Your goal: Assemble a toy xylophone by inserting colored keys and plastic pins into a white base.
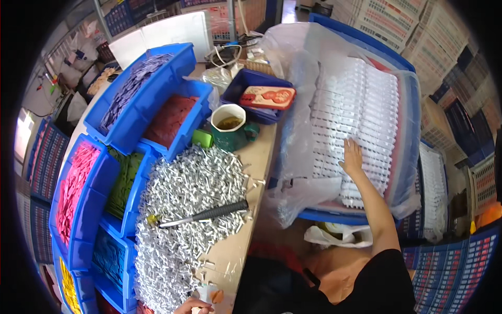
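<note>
My right hand (353, 156) lies on rows of white plastic strips (361, 110), fingers stretched out and palm down. The strips are stacked inside a large blue crate (405, 89) lined with clear plastic film (295, 131). At the lower edge, my left hand (194, 305) shows only in part, its fingers bent in beside a small pale piece (208, 292) with an orange-brown end; what exactly it grips is unclear. Just beyond that hand spreads a big heap of small silvery metal pieces (193, 178) on the table. A screwdriver-like tool with a black handle (222, 210) rests across the heap.
Blue bins with purple (137, 83), red (172, 118), pink (78, 186), green (123, 183) and blue pieces (110, 259) line the table's left. A dark green mug (230, 137) and navy box (246, 78) stand behind the heap. Stacked crates (455, 272) rise at right.
</note>
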The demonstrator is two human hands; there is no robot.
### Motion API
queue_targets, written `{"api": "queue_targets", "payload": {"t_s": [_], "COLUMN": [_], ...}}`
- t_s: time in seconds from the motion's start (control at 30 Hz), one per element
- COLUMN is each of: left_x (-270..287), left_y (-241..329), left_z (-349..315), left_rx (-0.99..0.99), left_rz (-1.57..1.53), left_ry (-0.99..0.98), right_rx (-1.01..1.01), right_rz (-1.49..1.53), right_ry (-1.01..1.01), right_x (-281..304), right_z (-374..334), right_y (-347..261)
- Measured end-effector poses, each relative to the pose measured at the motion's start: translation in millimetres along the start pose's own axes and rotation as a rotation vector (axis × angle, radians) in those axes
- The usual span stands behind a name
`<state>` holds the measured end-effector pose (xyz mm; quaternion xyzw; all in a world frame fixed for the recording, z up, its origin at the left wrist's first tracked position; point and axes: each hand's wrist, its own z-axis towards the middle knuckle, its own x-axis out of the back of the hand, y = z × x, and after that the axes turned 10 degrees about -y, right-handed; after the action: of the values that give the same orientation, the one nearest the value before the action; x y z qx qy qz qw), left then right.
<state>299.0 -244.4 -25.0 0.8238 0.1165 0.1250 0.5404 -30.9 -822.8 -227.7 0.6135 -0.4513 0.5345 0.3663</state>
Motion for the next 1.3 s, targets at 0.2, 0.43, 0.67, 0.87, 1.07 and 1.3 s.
{"api": "queue_targets", "payload": {"t_s": [0.2,0.43,0.67,0.87,1.07,1.3], "left_x": [3,1,11,11,28,37], "left_y": [-5,-4,-11,-9,-44,-2], "left_z": [2,-1,-16,-9,-67,-55], "left_rx": [0.107,0.119,0.146,0.096,0.058,0.069], "left_rz": [-0.096,-0.064,-0.055,0.053,-0.059,-0.003], "left_ry": [0.108,0.163,0.143,0.118,0.280,0.262], "right_rx": [-0.020,0.138,0.104,0.028,0.073,-0.029], "right_rz": [-0.411,-0.678,-0.574,-0.469,-0.033,0.145], "right_ry": [0.020,0.269,0.271,-0.006,0.206,0.820], "right_x": [-16,-31,-20,-4,0,77], "right_z": [87,94,68,77,-32,-111], "right_y": [-9,7,-13,12,2,1]}}
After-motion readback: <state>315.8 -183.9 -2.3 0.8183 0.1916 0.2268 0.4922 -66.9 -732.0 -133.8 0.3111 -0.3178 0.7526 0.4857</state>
